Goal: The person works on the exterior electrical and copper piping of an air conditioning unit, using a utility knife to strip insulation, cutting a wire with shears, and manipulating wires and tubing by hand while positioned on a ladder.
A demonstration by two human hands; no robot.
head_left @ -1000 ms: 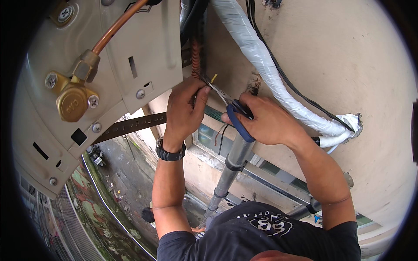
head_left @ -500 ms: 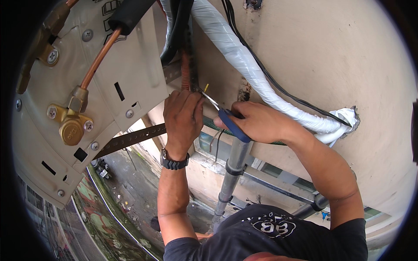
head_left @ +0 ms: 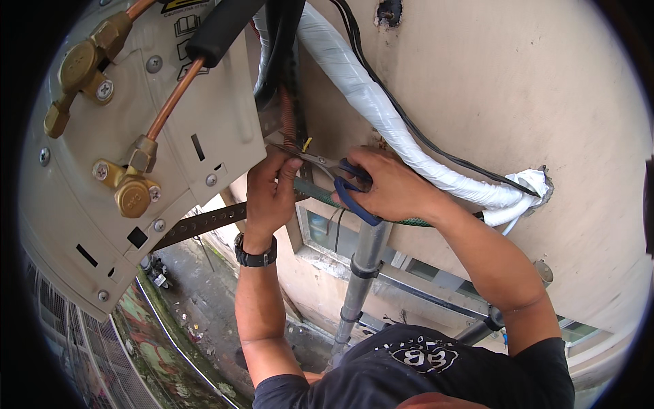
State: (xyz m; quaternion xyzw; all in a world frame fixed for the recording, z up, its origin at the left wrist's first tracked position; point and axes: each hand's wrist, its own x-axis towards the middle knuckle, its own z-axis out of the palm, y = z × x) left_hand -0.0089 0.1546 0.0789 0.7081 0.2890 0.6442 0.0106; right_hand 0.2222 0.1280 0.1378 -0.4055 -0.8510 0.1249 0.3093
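Note:
My right hand (head_left: 387,185) grips blue-handled pliers (head_left: 344,184), whose thin jaws point left toward a yellow-tipped wire (head_left: 306,144) below a copper pipe bundle (head_left: 290,124). My left hand (head_left: 270,194), with a black watch on its wrist, pinches the wire end at the plier tips, right beside the lower corner of the grey outdoor unit casing (head_left: 204,129). A green-sheathed cable (head_left: 320,196) runs under both hands.
Brass valves (head_left: 133,194) and a copper tube (head_left: 174,102) sit on the casing at left. A white-wrapped pipe bundle (head_left: 381,116) with black cables runs down the beige wall (head_left: 518,88) to a hole. A grey vertical drain pipe (head_left: 361,273) and a perforated metal bracket (head_left: 201,225) lie below; an alley far beneath.
The view has shifted down, so casing and valves sit lower in the picture. Both hands stay together at the wire, the pliers still in my right hand.

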